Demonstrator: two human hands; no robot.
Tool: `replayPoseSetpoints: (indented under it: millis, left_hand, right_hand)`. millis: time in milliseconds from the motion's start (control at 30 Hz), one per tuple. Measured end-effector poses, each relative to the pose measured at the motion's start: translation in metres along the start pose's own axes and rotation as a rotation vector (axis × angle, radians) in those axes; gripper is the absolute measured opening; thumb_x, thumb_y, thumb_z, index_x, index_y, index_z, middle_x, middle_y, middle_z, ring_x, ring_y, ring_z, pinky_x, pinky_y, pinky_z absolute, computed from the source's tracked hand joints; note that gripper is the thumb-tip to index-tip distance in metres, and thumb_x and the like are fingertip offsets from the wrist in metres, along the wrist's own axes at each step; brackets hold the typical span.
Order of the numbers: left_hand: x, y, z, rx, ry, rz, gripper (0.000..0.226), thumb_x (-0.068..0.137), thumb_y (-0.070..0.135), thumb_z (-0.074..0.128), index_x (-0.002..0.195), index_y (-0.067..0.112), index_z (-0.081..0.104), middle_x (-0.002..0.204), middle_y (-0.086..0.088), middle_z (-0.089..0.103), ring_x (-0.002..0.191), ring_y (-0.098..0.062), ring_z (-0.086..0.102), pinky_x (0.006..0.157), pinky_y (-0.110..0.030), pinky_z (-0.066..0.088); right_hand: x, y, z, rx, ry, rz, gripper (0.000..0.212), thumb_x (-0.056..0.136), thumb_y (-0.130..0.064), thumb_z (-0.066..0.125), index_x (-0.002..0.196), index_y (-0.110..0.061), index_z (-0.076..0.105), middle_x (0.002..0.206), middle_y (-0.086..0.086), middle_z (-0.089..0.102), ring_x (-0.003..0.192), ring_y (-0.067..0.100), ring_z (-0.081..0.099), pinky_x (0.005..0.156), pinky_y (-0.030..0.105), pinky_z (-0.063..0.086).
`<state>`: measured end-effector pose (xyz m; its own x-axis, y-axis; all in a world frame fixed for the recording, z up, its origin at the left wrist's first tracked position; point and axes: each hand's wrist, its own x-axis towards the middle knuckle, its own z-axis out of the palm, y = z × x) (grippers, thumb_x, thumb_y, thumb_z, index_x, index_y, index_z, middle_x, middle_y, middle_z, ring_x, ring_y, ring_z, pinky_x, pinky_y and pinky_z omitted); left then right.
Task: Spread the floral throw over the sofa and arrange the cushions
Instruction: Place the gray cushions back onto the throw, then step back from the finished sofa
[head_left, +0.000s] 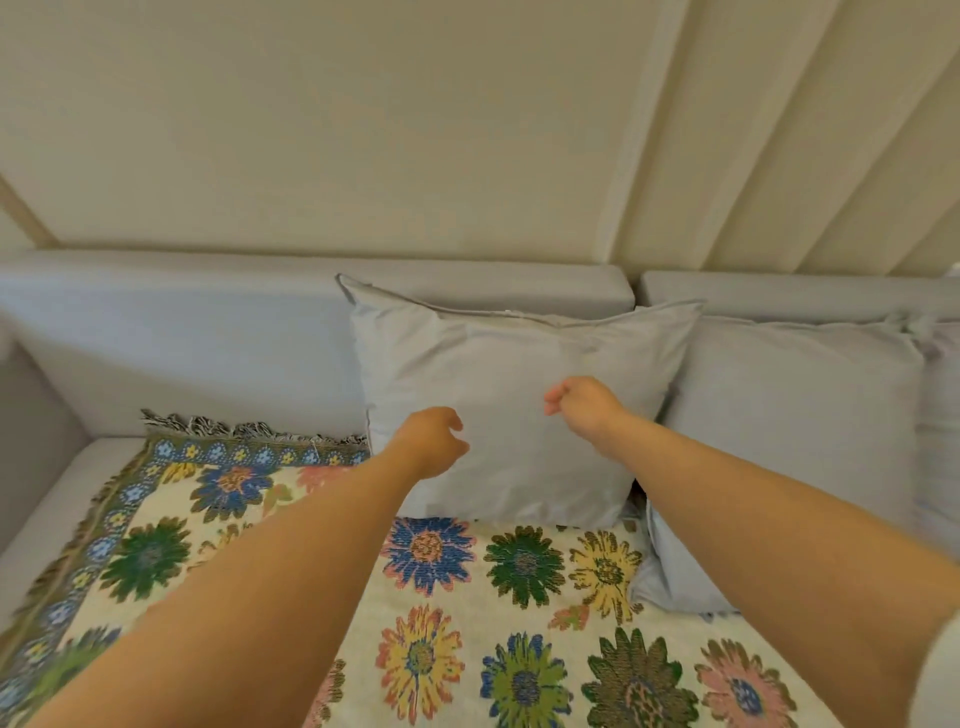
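The floral throw (519, 623) is lying spread over the sofa (182, 338) seat. A grey cushion (509, 364) is being propped upright against the backrest, a second cushion (789, 415) beside it. The left hand (431, 441) and right hand (584, 405) are being held before it, fingers loosely curled, gripping nothing. A cream panelled wall (363, 130) is standing behind.

Your floral throw (519, 623): cream ground, big daisy-like blooms in blue, green, yellow, pink; border band olive-green with small blue and yellow flowers; fringe (234, 428) along far edge black-and-white, side fringe olive. Your sofa (182, 338): plain pale grey. Centre cushion (498, 364): plain light grey-blue, no pattern. Right cushion (800, 415): same plain pale grey. Wall panels (363, 130): plain cream.
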<state>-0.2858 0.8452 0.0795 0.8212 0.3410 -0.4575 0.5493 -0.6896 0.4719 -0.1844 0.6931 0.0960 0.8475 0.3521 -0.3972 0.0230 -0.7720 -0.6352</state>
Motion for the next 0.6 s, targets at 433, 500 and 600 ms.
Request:
replayPoseSetpoints:
  millis: [433,500,600]
  left_hand:
    - [-0.235,-0.082,0.022,-0.464,0.199,-0.342,0.036,0.097,0.022,0.049,0.128,0.005,0.054,0.113,-0.019,0.062,0.083,-0.031,0.062,0.070,-0.036,0.049]
    - [-0.283,-0.105,0.042,-0.561,0.251,-0.441,0.034,0.097,0.020,0.049,0.126,0.004,0.055,0.102,-0.017,0.059,0.068,-0.024,0.054,0.062,-0.033,0.044]
    - [-0.353,-0.138,0.077,-0.696,0.300,-0.587,0.030,0.095,0.018,0.050,0.121,0.004,0.058,0.091,-0.009,0.058,0.072,-0.023,0.052,0.063,-0.032,0.043]
  right_hand:
    - [-0.159,-0.038,0.097,0.163,-0.365,-0.064,0.015,0.091,0.009,0.047,0.089,-0.006,0.047,0.118,0.012,0.047,0.111,0.035,0.061,0.096,0.038,0.051]
    - [-0.194,-0.044,0.128,0.172,-0.515,-0.110,0.026,0.094,0.005,0.045,0.073,-0.009,0.042,0.110,0.010,0.048,0.096,0.031,0.068,0.070,0.025,0.056]
    - [-0.258,-0.043,0.168,0.058,-0.671,-0.160,0.032,0.096,-0.003,0.048,0.064,-0.006,0.047,0.081,0.005,0.056,0.067,0.014,0.065,0.053,0.017,0.051]
